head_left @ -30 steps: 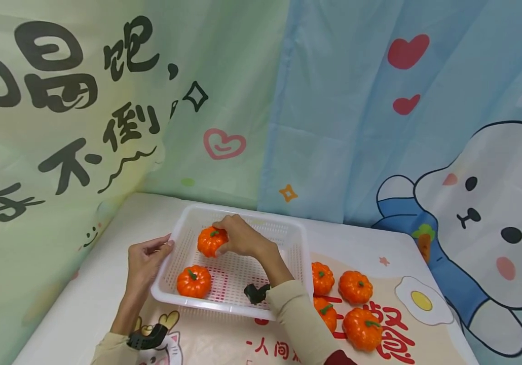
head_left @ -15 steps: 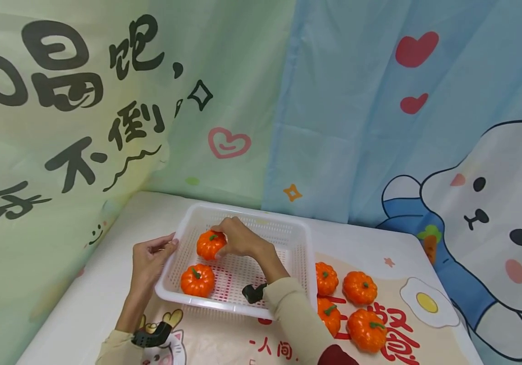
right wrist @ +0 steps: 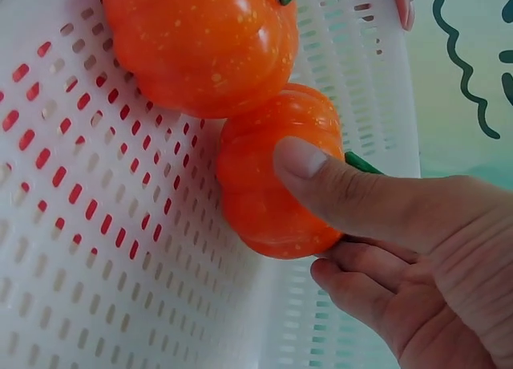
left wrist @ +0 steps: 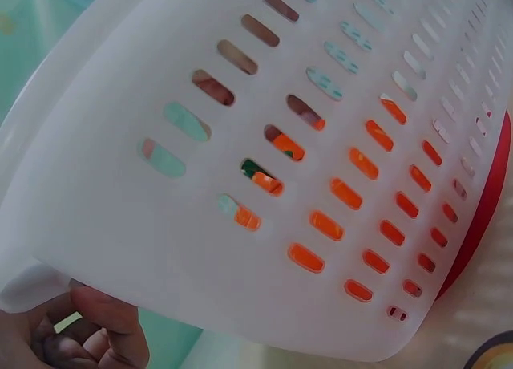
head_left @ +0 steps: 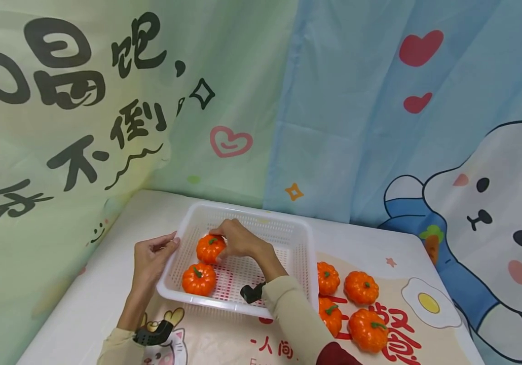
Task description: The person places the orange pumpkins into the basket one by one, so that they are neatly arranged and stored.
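A white perforated plastic basket [head_left: 261, 306] stands on the table, and my left hand [head_left: 149, 261] holds its left rim. In the left wrist view the curled fingers [left wrist: 112, 329] show under the rim's corner. Inside the basket, my right hand [head_left: 243, 241] grips a small orange pumpkin [head_left: 209, 248] with a green stem. The right wrist view shows the thumb [right wrist: 353, 188] over this pumpkin [right wrist: 272, 200], other fingers behind it. A second pumpkin [head_left: 199, 280] lies in the basket's near left corner, touching the held one.
Several more orange pumpkins [head_left: 361, 287] sit on the table right of the basket, two partly hidden by the basket or my right sleeve [head_left: 295, 314]. A printed mat [head_left: 224, 334] lies under the basket's near side. Patterned curtains [head_left: 325, 126] hang behind and left.
My right hand has brought the held pumpkin slightly nearer, down against the second pumpkin. The left hand keeps its hold on the rim. The head view has shifted a little.
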A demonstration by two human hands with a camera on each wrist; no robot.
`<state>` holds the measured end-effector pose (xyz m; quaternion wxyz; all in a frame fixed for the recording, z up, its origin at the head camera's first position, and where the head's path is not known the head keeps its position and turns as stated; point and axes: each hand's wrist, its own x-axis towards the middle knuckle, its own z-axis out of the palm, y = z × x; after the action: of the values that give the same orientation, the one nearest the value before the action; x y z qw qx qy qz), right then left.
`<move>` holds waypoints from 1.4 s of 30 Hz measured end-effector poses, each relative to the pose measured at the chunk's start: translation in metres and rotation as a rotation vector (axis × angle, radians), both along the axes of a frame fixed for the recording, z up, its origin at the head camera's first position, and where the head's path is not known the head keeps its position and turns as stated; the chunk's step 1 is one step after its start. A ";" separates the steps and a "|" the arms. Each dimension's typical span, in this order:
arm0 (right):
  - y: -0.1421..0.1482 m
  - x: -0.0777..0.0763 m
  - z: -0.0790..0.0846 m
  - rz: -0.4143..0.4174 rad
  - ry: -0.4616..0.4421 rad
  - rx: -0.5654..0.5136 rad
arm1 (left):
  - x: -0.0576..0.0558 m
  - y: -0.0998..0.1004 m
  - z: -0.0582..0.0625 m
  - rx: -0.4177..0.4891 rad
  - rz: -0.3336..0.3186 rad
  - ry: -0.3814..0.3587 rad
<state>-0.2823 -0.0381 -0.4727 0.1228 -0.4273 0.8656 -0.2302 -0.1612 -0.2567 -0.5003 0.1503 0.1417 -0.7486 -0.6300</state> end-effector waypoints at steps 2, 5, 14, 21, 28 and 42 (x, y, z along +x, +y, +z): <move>0.001 0.000 -0.001 -0.005 -0.008 -0.002 | -0.001 0.001 0.000 0.003 -0.003 0.004; 0.003 -0.001 -0.001 -0.012 -0.021 -0.009 | -0.002 0.001 -0.001 0.013 -0.010 0.009; 0.005 -0.001 -0.001 -0.058 -0.032 -0.014 | -0.006 0.003 -0.001 0.013 -0.011 0.014; 0.006 -0.019 -0.028 -0.047 0.024 0.007 | -0.004 0.005 0.000 0.004 -0.007 0.015; 0.003 -0.025 -0.038 -0.067 0.042 0.054 | -0.001 0.003 0.000 -0.003 0.004 0.005; 0.016 0.021 0.032 -0.142 -0.064 0.005 | 0.002 0.000 -0.002 -0.028 -0.001 -0.020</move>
<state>-0.2612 -0.0223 -0.4405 0.1347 -0.3571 0.8900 -0.2494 -0.1594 -0.2565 -0.5019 0.1442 0.1455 -0.7588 -0.6183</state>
